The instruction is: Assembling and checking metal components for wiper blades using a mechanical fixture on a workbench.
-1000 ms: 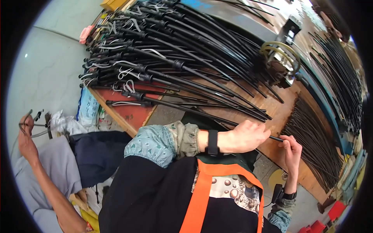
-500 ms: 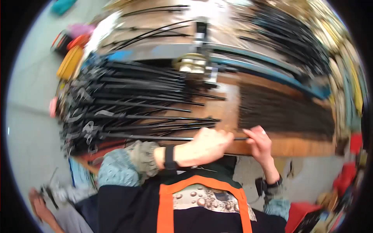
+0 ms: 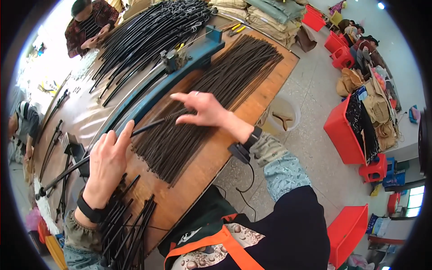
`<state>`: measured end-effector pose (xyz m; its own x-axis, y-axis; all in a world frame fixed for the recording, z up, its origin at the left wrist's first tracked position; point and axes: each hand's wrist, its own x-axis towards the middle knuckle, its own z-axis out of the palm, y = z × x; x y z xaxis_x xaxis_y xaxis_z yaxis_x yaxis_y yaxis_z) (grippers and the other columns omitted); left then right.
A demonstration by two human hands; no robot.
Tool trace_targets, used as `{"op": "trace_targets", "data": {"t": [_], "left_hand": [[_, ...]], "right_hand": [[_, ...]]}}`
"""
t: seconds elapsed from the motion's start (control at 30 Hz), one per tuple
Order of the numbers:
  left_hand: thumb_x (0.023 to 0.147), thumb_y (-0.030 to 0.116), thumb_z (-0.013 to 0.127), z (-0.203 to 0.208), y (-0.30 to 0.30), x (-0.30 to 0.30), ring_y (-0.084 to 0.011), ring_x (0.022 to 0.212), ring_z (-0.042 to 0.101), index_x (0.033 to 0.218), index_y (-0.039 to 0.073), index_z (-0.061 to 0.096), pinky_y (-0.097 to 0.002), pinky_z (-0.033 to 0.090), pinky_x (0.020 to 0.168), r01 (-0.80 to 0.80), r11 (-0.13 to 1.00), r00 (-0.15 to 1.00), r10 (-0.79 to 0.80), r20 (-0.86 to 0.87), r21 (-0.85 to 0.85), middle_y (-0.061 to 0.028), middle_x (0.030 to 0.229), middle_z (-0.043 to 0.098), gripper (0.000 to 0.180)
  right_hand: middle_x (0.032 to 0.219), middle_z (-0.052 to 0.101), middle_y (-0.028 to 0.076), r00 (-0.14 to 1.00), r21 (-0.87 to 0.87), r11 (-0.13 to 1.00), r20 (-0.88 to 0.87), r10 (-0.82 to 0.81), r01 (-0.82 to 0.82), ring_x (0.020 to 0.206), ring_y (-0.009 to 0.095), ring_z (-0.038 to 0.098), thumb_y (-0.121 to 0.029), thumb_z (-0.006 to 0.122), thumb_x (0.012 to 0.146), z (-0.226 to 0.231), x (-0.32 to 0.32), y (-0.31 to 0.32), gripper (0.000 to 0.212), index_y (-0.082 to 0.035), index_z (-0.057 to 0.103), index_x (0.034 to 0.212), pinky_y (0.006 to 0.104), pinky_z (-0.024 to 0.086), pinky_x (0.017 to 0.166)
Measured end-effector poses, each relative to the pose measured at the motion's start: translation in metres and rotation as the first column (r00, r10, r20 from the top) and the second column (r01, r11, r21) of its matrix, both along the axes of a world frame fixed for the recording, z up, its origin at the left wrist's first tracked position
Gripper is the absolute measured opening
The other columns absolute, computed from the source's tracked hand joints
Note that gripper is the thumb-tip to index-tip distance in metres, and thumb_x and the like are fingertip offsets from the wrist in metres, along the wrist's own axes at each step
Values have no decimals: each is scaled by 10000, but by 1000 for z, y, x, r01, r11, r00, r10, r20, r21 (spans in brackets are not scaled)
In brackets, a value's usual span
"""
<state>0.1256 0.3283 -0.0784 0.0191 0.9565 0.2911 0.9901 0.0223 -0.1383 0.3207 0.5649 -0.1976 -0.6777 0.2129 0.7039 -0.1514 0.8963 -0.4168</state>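
My left hand (image 3: 108, 157) is closed around a long black tube (image 3: 67, 172), with the index finger stretched along it. The tube slants from the lower left up toward my right hand. A dark coiled spring (image 3: 173, 115) stands out of its upper end. My right hand (image 3: 204, 109) is at the spring's far end, index finger and thumb apart on either side of it; whether the palm touches the spring is hidden. Beneath both lies a broad bundle of long dark brown springs (image 3: 243, 67) on the wooden table (image 3: 265, 92).
Behind the springs runs a blue metal bar (image 3: 155, 96) with a clamp-like fitting (image 3: 173, 60). Black rods (image 3: 153, 33) pile up beyond it; more black tubes (image 3: 130, 225) lie near my left forearm. A co-worker (image 3: 92, 27) sits across. Red bins (image 3: 344, 130) stand at right.
My view has swung to the right. Both hands are now above the spring bundle, farther apart, the left still on a black tube. My right hand's pinch has opened.
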Motion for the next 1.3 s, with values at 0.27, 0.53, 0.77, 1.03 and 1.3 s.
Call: {"op": "trace_targets", "data": {"t": [0.27,0.53,0.77,1.03,1.3], "left_hand": [[848,104,653,-27,15,-20,-285,684,582,1182,129,589,-400,483,577,125,992,989,-124,77,-4,-87,754,534,341],[874,146,651,-8,-19,-30,-269,657,587,1146,152,610,-406,474,539,-60,996,996,64,55,-59,-68,722,513,275],[877,162,650,2,-57,-36,-230,647,562,1191,196,647,-366,460,542,-97,995,993,98,-66,17,-48,711,492,315],[862,118,639,3,-106,-38,-219,643,557,1201,197,646,-361,450,539,-146,989,987,146,-62,4,-43,706,471,348],[839,64,622,-6,-132,-33,-225,660,559,1206,150,629,-365,465,570,-135,991,990,135,26,-12,-52,716,471,377]], "right_hand": [[711,626,62,985,238,964,-92,145,-119,643,211,622,-271,789,787,-15,-46,30,408,-142,676,1158,301,519,588],[734,630,41,974,-19,974,27,-226,226,713,210,622,-246,744,836,-21,-45,15,242,-117,713,1039,351,507,736],[684,615,52,977,-121,976,-133,166,-182,649,210,593,-200,710,871,26,-86,-77,192,-79,715,1020,371,490,674],[662,616,85,955,-95,959,-154,252,-268,563,200,578,-215,676,914,20,-106,-122,253,-70,705,1119,298,448,515],[668,582,105,925,-80,932,-176,336,-353,579,198,571,-228,653,932,26,-125,-161,287,-53,691,1156,312,459,547]]}}
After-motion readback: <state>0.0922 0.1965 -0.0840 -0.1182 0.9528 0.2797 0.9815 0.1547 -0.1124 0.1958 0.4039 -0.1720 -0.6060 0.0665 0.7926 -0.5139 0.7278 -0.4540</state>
